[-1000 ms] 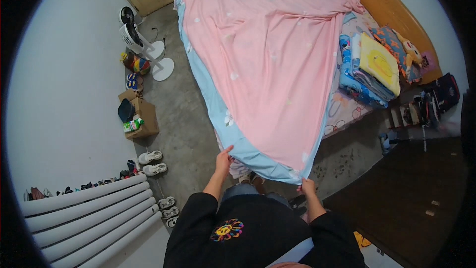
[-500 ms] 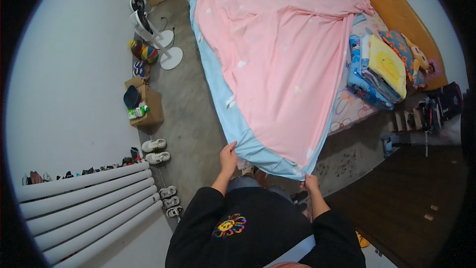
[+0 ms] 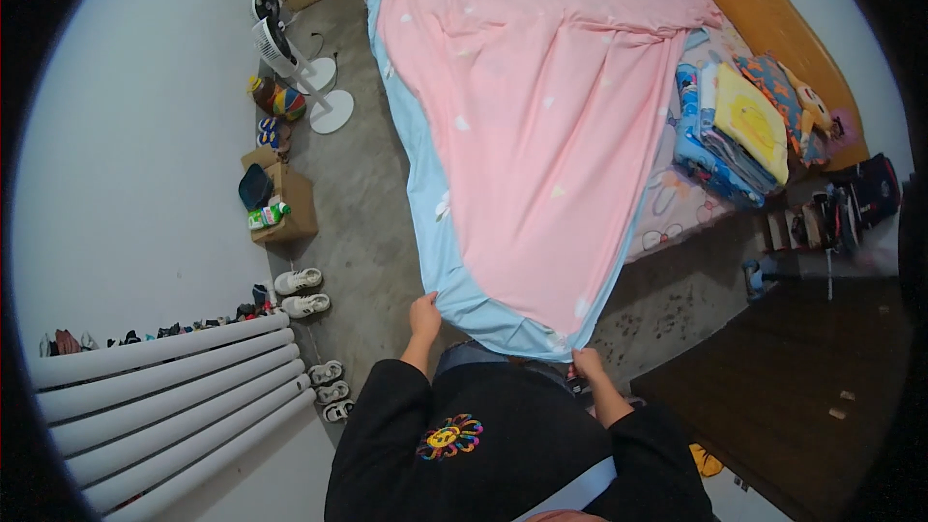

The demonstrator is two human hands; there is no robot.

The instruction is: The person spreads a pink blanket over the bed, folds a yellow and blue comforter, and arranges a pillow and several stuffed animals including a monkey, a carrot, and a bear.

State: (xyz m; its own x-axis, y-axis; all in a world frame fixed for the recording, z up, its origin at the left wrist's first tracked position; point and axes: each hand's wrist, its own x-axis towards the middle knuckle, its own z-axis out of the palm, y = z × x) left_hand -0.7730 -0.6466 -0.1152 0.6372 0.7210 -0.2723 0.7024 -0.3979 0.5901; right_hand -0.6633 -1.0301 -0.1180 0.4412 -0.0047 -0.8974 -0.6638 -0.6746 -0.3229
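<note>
A large pink duvet cover with a pale blue underside lies spread over the bed, its near end stretched out past the mattress toward me. My left hand pinches the blue near-left corner. At the near-right corner, my right hand grips the edge of the same cover between closed fingers. Between the two hands the blue border sags in front of my body. Pink patterned bedding shows on the mattress to the right of the cover.
Folded bedding in blue and yellow sits on the bed's right side by a wooden headboard. White fans, a cardboard box and shoes line the left wall above a white radiator. A dark brown surface stands at lower right.
Both hands have moved left and slightly toward me, drawing the cover's near edge with them. Its folds look straighter and its near end narrower. Both hands keep their grip.
</note>
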